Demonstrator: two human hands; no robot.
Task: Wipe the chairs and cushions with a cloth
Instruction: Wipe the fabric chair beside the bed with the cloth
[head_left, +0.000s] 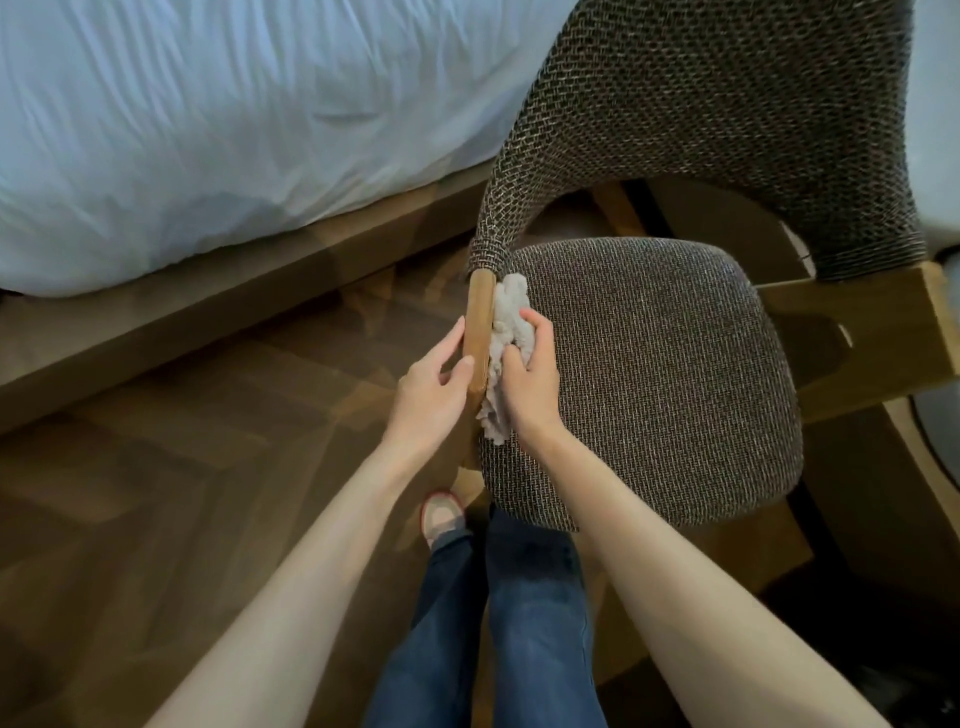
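An armchair with a woven brown back (717, 119) and a round seat cushion (654, 374) stands in front of me. Its left wooden armrest (479, 332) runs toward me. My right hand (530, 379) grips a crumpled pale fluffy cloth (506, 322) and presses it against the inner side of that armrest, above the cushion's left edge. My left hand (431, 389) rests on the armrest's outer side, fingers fairly straight and thumb touching the wood.
A bed with a white wrinkled cover (218, 124) on a wooden base (208, 312) lies to the left. The chair's right wooden arm (857, 312) sticks out at the right. My legs in jeans (519, 623) and one shoe (441, 514) stand on the herringbone wood floor (182, 493).
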